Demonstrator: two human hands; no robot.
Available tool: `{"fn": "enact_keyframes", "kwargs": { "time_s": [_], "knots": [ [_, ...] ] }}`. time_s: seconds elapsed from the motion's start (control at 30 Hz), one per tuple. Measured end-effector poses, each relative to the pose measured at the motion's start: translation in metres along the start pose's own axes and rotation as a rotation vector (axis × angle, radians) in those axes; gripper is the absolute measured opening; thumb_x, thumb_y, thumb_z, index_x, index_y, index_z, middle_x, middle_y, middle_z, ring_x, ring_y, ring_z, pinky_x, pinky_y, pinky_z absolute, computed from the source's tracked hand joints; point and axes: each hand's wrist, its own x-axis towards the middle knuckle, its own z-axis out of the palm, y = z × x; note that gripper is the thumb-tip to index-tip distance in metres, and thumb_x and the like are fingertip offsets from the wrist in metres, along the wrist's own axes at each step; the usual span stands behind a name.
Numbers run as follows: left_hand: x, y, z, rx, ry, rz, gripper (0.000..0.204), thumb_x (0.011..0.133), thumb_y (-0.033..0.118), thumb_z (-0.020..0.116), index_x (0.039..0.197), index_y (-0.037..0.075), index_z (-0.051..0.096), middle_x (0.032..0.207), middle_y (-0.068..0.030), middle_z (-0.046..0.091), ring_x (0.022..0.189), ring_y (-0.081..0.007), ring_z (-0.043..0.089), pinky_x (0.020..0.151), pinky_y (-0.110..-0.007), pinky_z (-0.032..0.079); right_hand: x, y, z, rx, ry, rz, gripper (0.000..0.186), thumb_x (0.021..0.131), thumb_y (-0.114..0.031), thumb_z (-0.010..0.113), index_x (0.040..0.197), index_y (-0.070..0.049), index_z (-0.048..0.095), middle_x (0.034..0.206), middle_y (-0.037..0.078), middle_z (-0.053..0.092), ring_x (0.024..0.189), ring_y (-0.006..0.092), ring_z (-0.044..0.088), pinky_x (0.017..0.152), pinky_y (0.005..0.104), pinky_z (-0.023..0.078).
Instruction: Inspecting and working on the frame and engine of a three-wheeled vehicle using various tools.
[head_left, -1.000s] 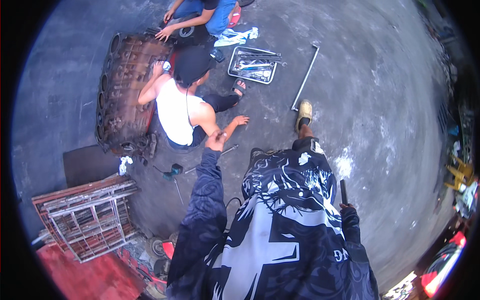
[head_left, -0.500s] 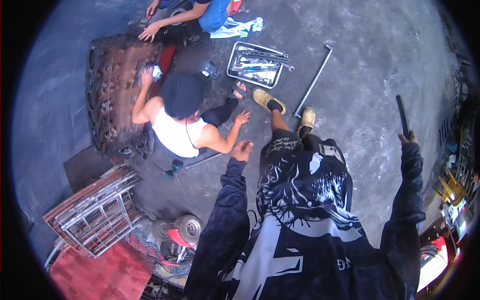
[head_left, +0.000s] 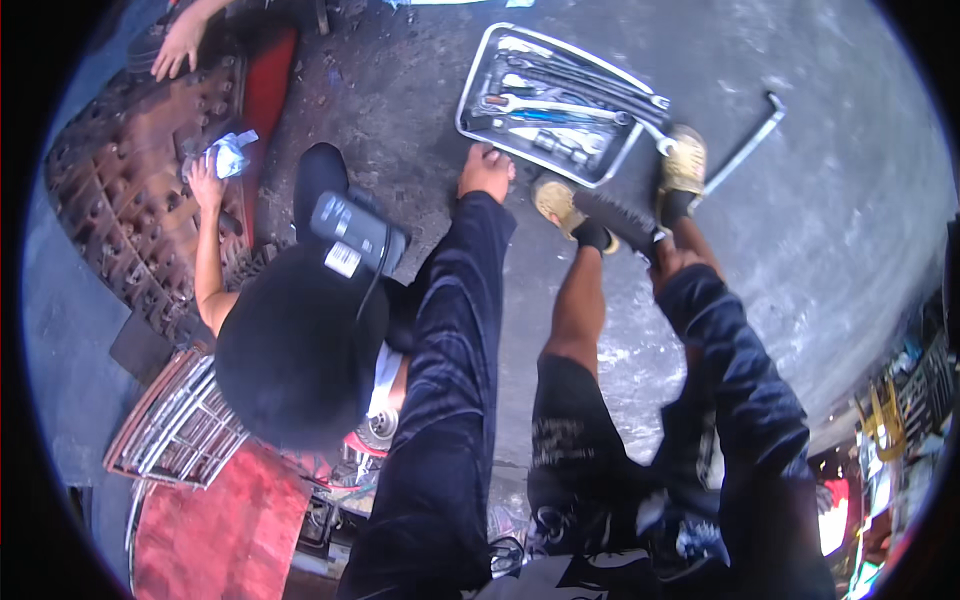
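Observation:
My left hand (head_left: 487,174) is stretched out low at the near left edge of a metal tray (head_left: 533,163). Its fingers are curled; I cannot tell whether they touch the rim or hold anything. In the tray lie several wrenches, among them a combination wrench (head_left: 560,106), with a row of sockets (head_left: 570,147) near the front. My right hand (head_left: 678,262) is closed around one end of a dark flat bar (head_left: 620,218). The bar points away to the left, over my shoes, just short of the tray.
On my left a co-worker in a black cap (head_left: 300,345) presses a light cloth (head_left: 232,155) on a rusty engine block (head_left: 150,190). Another person's hand (head_left: 180,45) shows beyond. A long metal bar (head_left: 745,150) lies right of my shoes (head_left: 683,160). Metal racks (head_left: 185,420) stand lower left.
I have bent down and forward, so the tray looks nearer. My left hand has moved out to the tray's edge. My right hand has swung inward from the far right with the bar.

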Motion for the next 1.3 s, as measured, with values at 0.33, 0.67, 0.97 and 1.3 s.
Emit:
{"fn": "enact_keyframes", "kwargs": {
  "time_s": [0.33, 0.67, 0.97, 1.3],
  "knots": [
    [0.147, 0.048, 0.024, -0.036, 0.338, -0.19, 0.047, 0.086, 0.007, 0.065, 0.129, 0.011, 0.046, 0.084, -0.0093, 0.066, 0.06, -0.0164, 0.063, 0.046, -0.029, 0.051, 0.086, -0.033, 0.029, -0.319, -0.537, 0.03, 0.028, 0.087, -0.02, 0.05, 0.108, -0.001, 0.048, 0.082, 0.023, 0.065, 0.07, 0.0389, 0.068, 0.064, 0.0506, 0.053],
    [0.2, -0.003, 0.016, 0.131, 0.54, -0.189, 0.034, 0.073, 0.015, 0.083, 0.098, -0.001, 0.066, 0.097, -0.0135, 0.069, 0.087, -0.0236, 0.065, 0.08, -0.034, 0.05, 0.112, -0.046, 0.024, -0.08, -0.365, 0.037, 0.034, 0.082, -0.016, 0.06, 0.108, -0.001, 0.044, 0.083, 0.025, 0.064, 0.068, 0.0438, 0.064, 0.063, 0.0524, 0.051],
    [0.111, -0.015, -0.018, -0.42, 0.505, 0.094, 0.014, 0.091, 0.007, 0.065, 0.099, 0.01, 0.054, 0.095, -0.0023, 0.062, 0.091, -0.0134, 0.061, 0.073, -0.029, 0.049, 0.114, -0.032, 0.036, -0.17, -0.341, -0.003, 0.036, 0.083, -0.015, 0.06, 0.111, 0.002, 0.045, 0.084, 0.026, 0.064, 0.069, 0.044, 0.064, 0.064, 0.0524, 0.051],
    [0.08, -0.001, -0.09, -0.529, 0.531, -0.098, 0.022, 0.093, 0.009, 0.06, 0.114, 0.007, 0.053, 0.102, -0.0114, 0.061, 0.092, -0.0203, 0.063, 0.079, -0.034, 0.054, 0.107, -0.043, 0.044, -0.194, -0.385, -0.071, 0.037, 0.082, -0.014, 0.062, 0.109, 0.0, 0.044, 0.082, 0.024, 0.064, 0.072, 0.0433, 0.064, 0.067, 0.0513, 0.052]
  ]
}}
